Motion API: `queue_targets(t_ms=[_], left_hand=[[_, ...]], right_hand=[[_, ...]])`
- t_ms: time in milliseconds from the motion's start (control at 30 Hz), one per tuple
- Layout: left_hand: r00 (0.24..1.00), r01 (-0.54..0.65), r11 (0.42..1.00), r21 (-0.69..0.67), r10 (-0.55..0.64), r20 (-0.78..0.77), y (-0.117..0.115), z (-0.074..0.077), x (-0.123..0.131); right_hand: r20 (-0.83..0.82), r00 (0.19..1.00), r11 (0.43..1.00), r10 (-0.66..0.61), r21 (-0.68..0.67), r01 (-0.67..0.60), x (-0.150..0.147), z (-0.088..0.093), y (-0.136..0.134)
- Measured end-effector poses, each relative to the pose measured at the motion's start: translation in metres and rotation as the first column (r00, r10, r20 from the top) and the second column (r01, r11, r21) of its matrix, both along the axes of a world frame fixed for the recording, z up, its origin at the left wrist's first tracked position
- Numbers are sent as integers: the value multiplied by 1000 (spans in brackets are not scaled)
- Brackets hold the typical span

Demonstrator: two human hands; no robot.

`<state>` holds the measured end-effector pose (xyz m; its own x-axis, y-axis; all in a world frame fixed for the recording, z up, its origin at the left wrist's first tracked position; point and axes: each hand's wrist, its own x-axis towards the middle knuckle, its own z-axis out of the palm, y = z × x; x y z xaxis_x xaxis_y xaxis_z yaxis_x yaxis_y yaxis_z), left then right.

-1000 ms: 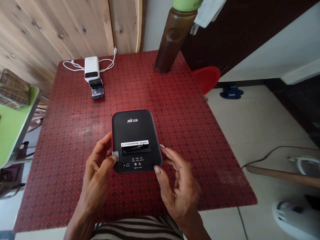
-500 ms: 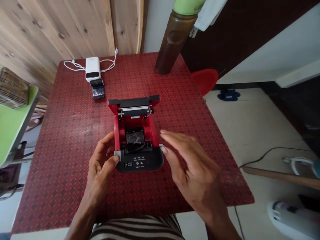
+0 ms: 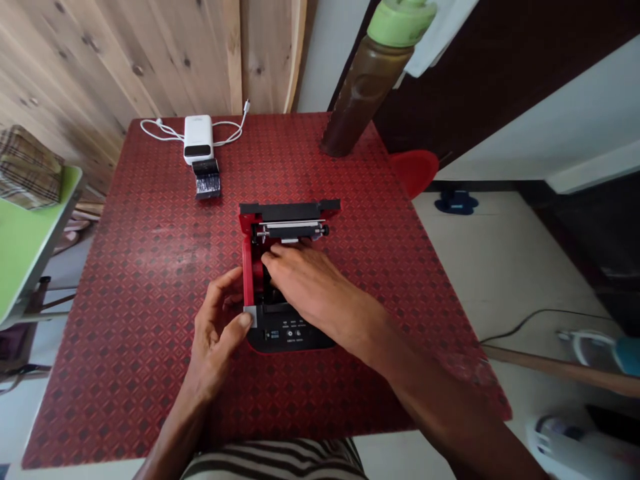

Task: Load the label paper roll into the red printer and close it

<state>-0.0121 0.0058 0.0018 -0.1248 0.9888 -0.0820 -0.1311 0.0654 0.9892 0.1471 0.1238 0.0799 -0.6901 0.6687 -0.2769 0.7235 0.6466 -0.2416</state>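
Note:
A red and black printer [image 3: 290, 325], apparently for labels or receipts, rests on the table with its lid [image 3: 290, 212] raised. A roller and metal rod show under the lid. At the printer's left front corner, my left hand [image 3: 216, 337] grips it, thumb on the grey tab and fingers along the side. My right hand [image 3: 310, 277] reaches into the printer's open compartment from the right. Its fingertips point down inside and are hidden, as is most of the compartment, where only a dark part shows at the left.
A white power bank [image 3: 199, 137] with a white cable stands at the back left, a black crinkled strip [image 3: 207, 180] in front of it. A brown bottle [image 3: 367, 87] with a green cap stands at the back right of the red-patterned table [image 3: 150, 253]. A red stool [image 3: 416, 172] is beyond.
My right hand has moved left from beside the printer into its open compartment. My left hand stays on the corner. The whole view has shifted slightly.

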Motion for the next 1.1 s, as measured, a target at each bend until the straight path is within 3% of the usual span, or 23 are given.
queue_targets(t_ms=[100,267,367,433,500,567,633,700,733,800,833,967,1033,1100], left_hand=[[1000,-3,1000,-13,3,-10,1,2,-1],[999,4,1000,4,-4,-38,2,2,-1],[999,-4,1000,16,4,-39,2,2,0],[1000,-9,1000,2,9,-26,2,1,0],[1000,-18,1000,-19,17,-14,1,-1,0],[1000,-30,999,-27,30,-5,1,-3,0],[999,-41,999,-19,41,1,0,-4,0],[999,-43,999,-10,43,1,0,-5,0],[999,-41,999,-5,41,-1,1,-5,1],[999,-39,999,-1,39,-3,2,-4,2],[999,-39,999,-1,39,-2,2,-4,2],[999,-35,999,8,34,17,4,-2,3],[999,-41,999,14,40,22,4,-1,4],[998,-54,999,4,54,11,4,-1,4]], right_hand=[[-39,999,998,18,59,-16,5,-4,1],[-59,995,977,-76,195,86,6,4,-13],[-216,974,932,-61,337,133,17,11,-30],[-392,918,903,-65,369,222,34,16,-39],[-561,818,870,-128,333,364,56,19,-42],[-700,669,798,-250,243,552,78,14,-35],[-812,443,666,-380,92,740,95,0,-19],[-900,189,523,-392,-50,851,102,-22,-1],[-912,129,485,-389,-84,870,103,-35,6],[-888,123,455,-443,-104,885,99,-59,16],[-859,155,481,-489,-117,869,96,-69,18],[-735,355,700,-578,-223,679,84,-89,9],[-709,417,757,-568,-253,602,83,-89,3],[-694,450,780,-562,-263,568,86,-87,0]])
